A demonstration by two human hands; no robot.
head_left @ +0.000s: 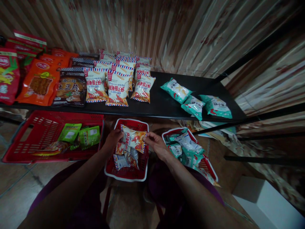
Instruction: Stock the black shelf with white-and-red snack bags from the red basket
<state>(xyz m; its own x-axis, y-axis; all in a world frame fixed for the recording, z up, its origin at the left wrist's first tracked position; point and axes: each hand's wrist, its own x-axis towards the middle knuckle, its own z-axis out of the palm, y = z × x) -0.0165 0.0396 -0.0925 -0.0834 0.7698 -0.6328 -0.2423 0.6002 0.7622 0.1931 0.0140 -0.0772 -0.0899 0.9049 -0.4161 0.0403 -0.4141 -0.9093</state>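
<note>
Between my hands is a small snack bag (133, 139) with a striped edge and a red shrimp picture. My left hand (114, 139) grips its left end, and my right hand (156, 143) pinches its right end with thumb and fingers. The bag is held over a red basket (126, 176) with a white rim. Several similar bags lie inside that basket, partly covered by the held one. On the black shelf (152, 109) just beyond, more bags of this kind (118, 89) stand upright in rows.
Left on the shelf are orange packs (39, 82), a dark chip bag (70, 87) and red packs (8, 76). Green-white bags (176, 90) lie at right. Below are a large red basket (47, 119), a basket of green bags (171, 131) and a white box (269, 200). Dark metal bars (262, 117) cross the right side.
</note>
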